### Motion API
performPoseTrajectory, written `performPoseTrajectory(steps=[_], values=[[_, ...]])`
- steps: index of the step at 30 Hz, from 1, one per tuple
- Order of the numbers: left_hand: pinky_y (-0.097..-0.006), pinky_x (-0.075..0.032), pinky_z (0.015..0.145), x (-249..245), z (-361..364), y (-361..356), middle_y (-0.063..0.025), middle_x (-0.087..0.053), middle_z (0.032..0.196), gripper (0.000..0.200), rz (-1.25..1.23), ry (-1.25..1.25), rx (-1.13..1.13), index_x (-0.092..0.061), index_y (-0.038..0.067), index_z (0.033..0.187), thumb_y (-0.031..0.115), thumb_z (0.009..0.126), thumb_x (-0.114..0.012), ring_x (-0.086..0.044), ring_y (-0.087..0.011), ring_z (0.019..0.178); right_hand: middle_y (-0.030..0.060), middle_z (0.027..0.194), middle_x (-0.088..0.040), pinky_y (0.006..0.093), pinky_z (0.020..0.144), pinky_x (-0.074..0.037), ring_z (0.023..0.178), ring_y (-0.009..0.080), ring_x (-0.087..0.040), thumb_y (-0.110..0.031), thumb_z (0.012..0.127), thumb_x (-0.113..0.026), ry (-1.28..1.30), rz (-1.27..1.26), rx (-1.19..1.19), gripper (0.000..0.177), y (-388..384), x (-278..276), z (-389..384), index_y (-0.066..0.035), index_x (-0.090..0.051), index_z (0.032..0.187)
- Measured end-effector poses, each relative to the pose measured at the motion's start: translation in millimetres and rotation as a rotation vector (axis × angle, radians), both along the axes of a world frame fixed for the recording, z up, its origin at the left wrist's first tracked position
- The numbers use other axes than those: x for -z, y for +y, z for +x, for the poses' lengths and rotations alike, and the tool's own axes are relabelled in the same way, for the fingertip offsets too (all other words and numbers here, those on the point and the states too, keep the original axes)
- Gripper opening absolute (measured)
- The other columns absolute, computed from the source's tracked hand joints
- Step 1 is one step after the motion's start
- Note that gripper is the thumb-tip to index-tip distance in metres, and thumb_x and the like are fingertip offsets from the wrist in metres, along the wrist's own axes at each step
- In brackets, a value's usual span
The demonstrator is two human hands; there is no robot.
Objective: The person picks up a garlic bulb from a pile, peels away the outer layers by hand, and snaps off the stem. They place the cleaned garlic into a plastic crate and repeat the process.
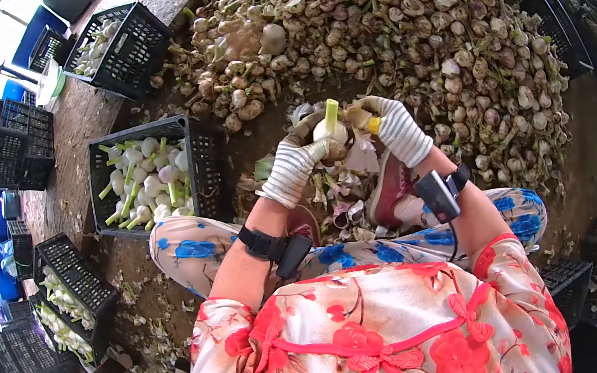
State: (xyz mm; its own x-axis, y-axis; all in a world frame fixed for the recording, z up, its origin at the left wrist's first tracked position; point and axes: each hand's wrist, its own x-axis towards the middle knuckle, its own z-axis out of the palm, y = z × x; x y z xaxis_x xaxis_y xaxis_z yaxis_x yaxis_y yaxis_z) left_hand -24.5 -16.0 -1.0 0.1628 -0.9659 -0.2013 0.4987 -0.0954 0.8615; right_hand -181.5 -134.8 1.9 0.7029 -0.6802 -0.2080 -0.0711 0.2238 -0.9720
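- The gloved left hand (297, 165) has its grip closed on a garlic bulb (327, 130), green stem up, near the middle.
- The right hand (396, 128) grip is clamped on a small yellow object (374, 126) beside the bulb.
- A crate (190, 129) of trimmed garlic sits left, and the garlic heap (397, 17) lies far.

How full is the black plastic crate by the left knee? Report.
Partly full: white garlic bulbs with green stems lie in the black plastic crate, below its rim.

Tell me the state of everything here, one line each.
left hand: gloved, closed on the garlic bulb
right hand: gloved, gripping a yellow tool
garlic bulb: held up, green stem upward
black crate: partly filled with white cleaned bulbs
garlic pile: heaped, skins dirty
spare crates: stacked
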Motion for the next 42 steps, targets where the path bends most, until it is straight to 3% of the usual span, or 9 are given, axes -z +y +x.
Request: performPoseTrajectory(steps=[6,11,18,21,24,29,36,38,42], values=[[-0.027,-0.05,0.074,1.3,-2.9,-4.8,-0.0078,-0.058,0.103,0.052,0.057,-0.228,-0.025,-0.046,0.001,0.118,0.007,0.071,-0.067,-0.058,-0.0145,0.084,0.0147,0.077,-0.061,0.029,0.063,-0.047,0.067,0.0156,-0.057,-0.022,0.075,-0.065,0.213,-0.694,-0.001,0.028,18.7,-0.4,0.0,0.001,-0.057,0.087],[-0.0258,-0.049,0.073,5.9,4.3,-0.9,-0.0074,-0.059,0.1,0.046,0.078,-0.041,0.081,-0.047,0.001,0.117,0.008,0.075,-0.065,-0.058,-0.0132,0.083,0.0048,0.076,-0.059,0.0254,0.061,-0.045,0.067,0.009,-0.05,-0.012,0.078,-0.06,-0.008,-0.008,0.075,0.016,14.7,19.4,-1.8,0.001,-0.056,0.086],[-0.0251,-0.049,0.073,22.9,-0.2,-8.1,-0.0071,-0.062,0.092,0.031,-0.039,-0.044,-0.304,-0.054,0.0,0.109,0.012,0.08,-0.061,-0.059,-0.0132,0.08,0.0045,0.069,-0.056,0.0248,0.058,-0.043,0.065,0.0077,-0.047,-0.01,0.08,-0.055,-0.053,-0.33,0.033,0.014,36.7,21.6,10.8,0.003,-0.055,0.086],[-0.0255,-0.049,0.068,-1.6,6.9,-9.5,-0.0066,-0.061,0.085,0.027,0.023,0.03,-0.347,-0.058,-0.002,0.1,0.013,0.079,-0.063,-0.058,-0.0131,0.073,0.0171,0.079,-0.062,0.033,0.06,-0.046,0.066,0.0258,-0.059,-0.011,0.077,-0.056,0.422,-0.428,0.241,0.016,-1.1,74.6,4.3,-0.001,-0.057,0.09],[-0.0311,-0.053,0.068,3.1,14.6,-9.5,-0.012,-0.061,0.094,0.026,-0.03,0.41,-0.409,-0.056,-0.001,0.102,0.012,0.08,-0.061,-0.06,-0.0195,0.08,0.0171,0.078,-0.062,0.0327,0.066,-0.046,0.072,0.0282,-0.06,-0.014,0.075,-0.06,0.658,-0.789,-0.333,0.024,-9.7,118.8,-27.8,-0.002,-0.06,0.096],[-0.0373,-0.054,0.065,37.2,26.5,-14.4,-0.0091,-0.06,0.095,0.028,0.13,0.83,-0.307,-0.055,0.004,0.1,0.028,0.084,-0.054,-0.06,-0.0234,0.083,0.0192,0.082,-0.061,0.0376,0.067,-0.047,0.074,0.0322,-0.06,-0.037,0.078,-0.053,0.722,-0.684,-0.364,0.037,-0.4,49.2,-9.6,-0.004,-0.061,0.092],[-0.0365,-0.049,0.08,49.6,20.5,-9.3,-0.0122,-0.06,0.097,0.028,0.142,0.602,-0.302,-0.054,0.001,0.102,0.024,0.089,-0.044,-0.058,-0.0239,0.089,0.0135,0.074,-0.06,0.0308,0.062,-0.046,0.062,0.022,-0.055,-0.006,0.072,-0.064,-0.143,-0.612,0.077,0.014,21.7,16.4,41.6,0.001,-0.059,0.083],[-0.0363,-0.05,0.079,52.8,25.5,-14.8,-0.0117,-0.06,0.095,0.026,0.099,0.635,-0.292,-0.055,0.002,0.1,0.022,0.088,-0.044,-0.059,-0.0238,0.087,0.0105,0.072,-0.059,0.0291,0.061,-0.045,0.062,0.017,-0.052,-0.004,0.072,-0.062,0.139,-0.598,0.018,0.012,39.7,-10.6,36.3,0.002,-0.058,0.083],[-0.0324,-0.054,0.068,55.3,46.2,-7.2,-0.0095,-0.062,0.091,0.02,0.179,0.584,-0.561,-0.056,0.004,0.095,0.02,0.087,-0.049,-0.061,-0.0207,0.077,0.0051,0.074,-0.06,0.0249,0.061,-0.046,0.07,0.0111,-0.056,-0.017,0.082,-0.058,-0.029,0.121,-0.348,0.02,46.6,-21.5,13.9,0.001,-0.06,0.09]])
